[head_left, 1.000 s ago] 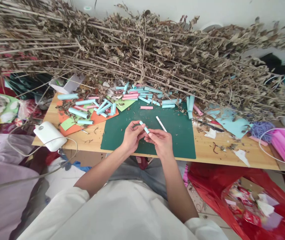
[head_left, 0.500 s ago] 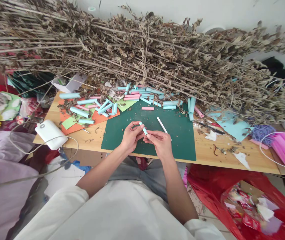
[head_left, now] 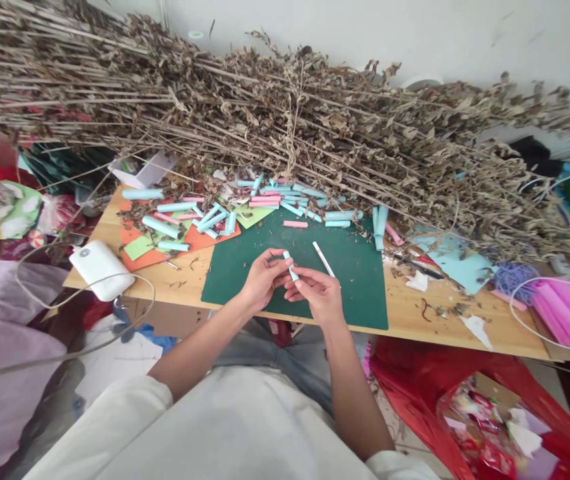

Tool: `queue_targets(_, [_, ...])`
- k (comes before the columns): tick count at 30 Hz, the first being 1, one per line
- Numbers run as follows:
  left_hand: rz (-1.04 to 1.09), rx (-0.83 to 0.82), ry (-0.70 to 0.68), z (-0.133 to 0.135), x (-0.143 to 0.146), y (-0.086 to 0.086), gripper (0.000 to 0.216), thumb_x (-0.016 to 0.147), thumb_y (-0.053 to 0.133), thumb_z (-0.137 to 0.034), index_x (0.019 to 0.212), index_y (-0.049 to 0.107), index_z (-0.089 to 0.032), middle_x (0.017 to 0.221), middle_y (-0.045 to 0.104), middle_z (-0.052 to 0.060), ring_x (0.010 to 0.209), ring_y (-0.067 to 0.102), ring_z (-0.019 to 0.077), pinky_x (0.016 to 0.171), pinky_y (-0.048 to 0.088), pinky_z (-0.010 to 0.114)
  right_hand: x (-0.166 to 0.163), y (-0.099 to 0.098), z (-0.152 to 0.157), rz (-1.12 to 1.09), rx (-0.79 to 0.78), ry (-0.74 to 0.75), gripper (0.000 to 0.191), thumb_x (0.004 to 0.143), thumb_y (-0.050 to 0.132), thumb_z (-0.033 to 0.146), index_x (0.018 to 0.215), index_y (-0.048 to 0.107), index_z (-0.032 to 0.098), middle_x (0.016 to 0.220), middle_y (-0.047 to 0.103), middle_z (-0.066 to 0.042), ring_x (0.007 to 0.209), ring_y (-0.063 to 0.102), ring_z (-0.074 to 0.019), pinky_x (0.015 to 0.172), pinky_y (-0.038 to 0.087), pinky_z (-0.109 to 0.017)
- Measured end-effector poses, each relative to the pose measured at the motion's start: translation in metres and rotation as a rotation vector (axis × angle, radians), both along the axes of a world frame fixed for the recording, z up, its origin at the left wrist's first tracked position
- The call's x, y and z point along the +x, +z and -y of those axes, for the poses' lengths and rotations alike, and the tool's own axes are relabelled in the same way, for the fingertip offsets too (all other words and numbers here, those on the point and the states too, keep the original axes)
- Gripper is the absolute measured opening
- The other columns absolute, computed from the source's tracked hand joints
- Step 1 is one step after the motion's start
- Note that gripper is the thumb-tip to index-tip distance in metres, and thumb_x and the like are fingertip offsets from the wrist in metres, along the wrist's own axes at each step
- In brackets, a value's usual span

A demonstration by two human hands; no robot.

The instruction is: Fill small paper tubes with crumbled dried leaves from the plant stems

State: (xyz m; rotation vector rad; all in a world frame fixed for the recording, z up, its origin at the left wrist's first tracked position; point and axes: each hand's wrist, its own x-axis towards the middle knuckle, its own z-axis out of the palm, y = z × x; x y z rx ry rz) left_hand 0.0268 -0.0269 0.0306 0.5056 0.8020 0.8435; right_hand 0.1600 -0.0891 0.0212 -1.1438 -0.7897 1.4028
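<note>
Pinched between left hand and right hand: blue roll. Red bag holds wrappers, paper scraps.

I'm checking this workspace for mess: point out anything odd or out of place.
Dried plants sprawl along the back of the table, with dry bits scattered near the paper rolls; odd, since such debris could dirty them.

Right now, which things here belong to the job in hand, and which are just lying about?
Probably in the job:
small light-blue rolled tube, held by left hand and right hand
dark-green flat mat
slim white stick on it
loose light-blue and pink rolled tubes

Probably just lying about:
dried brown leafy stalks
white rounded-box device
tangled purple yarn
red plastic bag
</note>
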Motion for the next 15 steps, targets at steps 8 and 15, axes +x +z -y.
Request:
queue_targets(8, [0.015, -0.033, -0.05, 0.0018, 0.0003, 0.0047, 0.046, 0.066, 0.087, -0.027, 0.096, 0.055, -0.015, 0.075, 0.07, 0.002, 0.056, 0.065, 0.009, 0.053, 0.057, 0.017, -0.0022, -0.001, 0.0037, 0.041, 0.031, -0.047, 0.022, 0.073, 0.079, 0.037, 0.087, 0.074, 0.021, 0.065, 0.074, -0.001, 0.056, 0.071, -0.0177, 0.055, 0.064, -0.033])
queue_targets(15, [0.021, -0.054, -0.066, 0.0069, -0.0021, 0.0, 0.044, 0.068, 0.086, -0.026, 0.097, 0.055, -0.015, 0.078, 0.071, 0.003, 0.056, 0.066, 0.0084, 0.052, 0.056, 0.015, -0.0059, -0.0036, 0.0077, 0.032, 0.046, -0.059, 0.019, 0.072, 0.079, 0.037, 0.083, 0.075, 0.021, 0.062, 0.073, -0.001, 0.053, 0.07, -0.0184, 0.052, 0.063, -0.033])
